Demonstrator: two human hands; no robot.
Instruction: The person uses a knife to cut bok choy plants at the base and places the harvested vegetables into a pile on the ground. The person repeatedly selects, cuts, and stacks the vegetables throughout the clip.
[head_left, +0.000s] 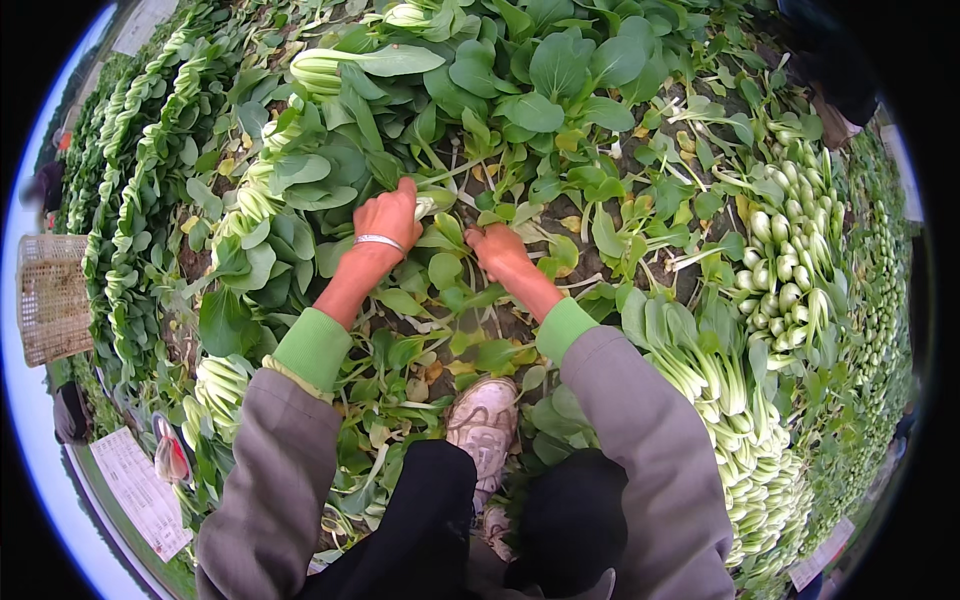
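Note:
Leafy bok choy plants (559, 82) stand rooted just beyond my hands. My left hand (386, 221), with a silver bangle at its wrist, is closed around the pale base of a bok choy (429, 204); most of that plant is hidden by the hand and leaves. Low among the loose leaves, to the right of it, my right hand (499, 247) has curled fingers; whether they grip anything is hidden. On the left lies a row of bok choy (259, 196) with pale stalks. To the right, more bok choy (750, 465) are laid in a dense heap.
Trimmed leaves (480, 352) litter the soil around my shoe (487, 427). Another pile of bok choy (784, 262) shows its bases at the right. A woven basket (56, 296) stands at the far left. Parts of other people (840, 82) appear near the rim.

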